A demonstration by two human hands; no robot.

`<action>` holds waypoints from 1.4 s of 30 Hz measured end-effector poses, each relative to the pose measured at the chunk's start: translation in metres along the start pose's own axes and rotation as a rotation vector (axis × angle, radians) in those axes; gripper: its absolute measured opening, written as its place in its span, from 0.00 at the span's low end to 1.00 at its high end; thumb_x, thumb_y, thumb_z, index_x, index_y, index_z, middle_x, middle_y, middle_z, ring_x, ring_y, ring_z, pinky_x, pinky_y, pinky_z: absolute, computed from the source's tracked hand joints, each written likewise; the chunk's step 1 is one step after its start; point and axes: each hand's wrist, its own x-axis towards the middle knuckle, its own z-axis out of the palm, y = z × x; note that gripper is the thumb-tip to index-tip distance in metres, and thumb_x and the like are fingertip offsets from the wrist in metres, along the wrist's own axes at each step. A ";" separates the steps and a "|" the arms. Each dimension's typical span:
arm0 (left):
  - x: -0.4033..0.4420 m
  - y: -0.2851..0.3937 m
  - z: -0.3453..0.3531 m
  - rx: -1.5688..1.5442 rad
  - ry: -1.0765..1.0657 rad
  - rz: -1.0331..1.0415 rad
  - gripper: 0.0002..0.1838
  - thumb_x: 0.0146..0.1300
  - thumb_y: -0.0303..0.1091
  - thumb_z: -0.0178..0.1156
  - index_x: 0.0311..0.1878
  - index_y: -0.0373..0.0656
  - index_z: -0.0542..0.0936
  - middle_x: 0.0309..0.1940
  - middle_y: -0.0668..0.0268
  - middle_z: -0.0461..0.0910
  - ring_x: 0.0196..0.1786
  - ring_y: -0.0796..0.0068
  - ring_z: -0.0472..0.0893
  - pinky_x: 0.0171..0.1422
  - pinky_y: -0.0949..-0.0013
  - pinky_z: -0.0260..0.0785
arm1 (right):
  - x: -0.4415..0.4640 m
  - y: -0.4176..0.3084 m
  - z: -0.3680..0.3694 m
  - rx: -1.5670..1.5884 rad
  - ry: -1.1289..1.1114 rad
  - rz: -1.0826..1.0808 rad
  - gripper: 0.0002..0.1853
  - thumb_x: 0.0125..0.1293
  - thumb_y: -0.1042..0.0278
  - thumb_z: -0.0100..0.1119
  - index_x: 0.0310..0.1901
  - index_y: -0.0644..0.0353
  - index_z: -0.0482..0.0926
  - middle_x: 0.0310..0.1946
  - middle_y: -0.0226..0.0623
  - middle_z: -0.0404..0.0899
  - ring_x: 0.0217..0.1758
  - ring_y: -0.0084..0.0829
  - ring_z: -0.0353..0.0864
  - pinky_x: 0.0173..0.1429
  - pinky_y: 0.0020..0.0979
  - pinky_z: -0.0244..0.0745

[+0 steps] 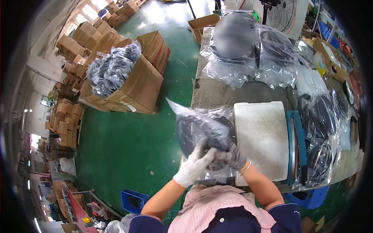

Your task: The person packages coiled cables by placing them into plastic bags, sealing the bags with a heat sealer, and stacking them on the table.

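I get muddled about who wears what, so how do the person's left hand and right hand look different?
The left hand is gloved in white, but the right hand is gloved in grey. The right wrist wears a thin bracelet, while no bracelet shows on the left wrist. Both hands are alike in one way: they hold the same clear bag with something dark inside.

White-gloved left hand [194, 165], grey-gloved right hand [232, 156], both gripping plastic bag [200, 126]
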 end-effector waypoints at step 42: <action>0.169 -0.086 -0.015 1.088 0.280 0.484 0.26 0.55 0.37 0.61 0.58 0.40 0.80 0.61 0.47 0.75 0.70 0.40 0.67 0.80 0.26 0.35 | 0.096 0.081 -0.073 -1.757 0.308 0.072 0.32 0.69 0.51 0.47 0.74 0.50 0.66 0.79 0.39 0.56 0.84 0.48 0.46 0.85 0.57 0.30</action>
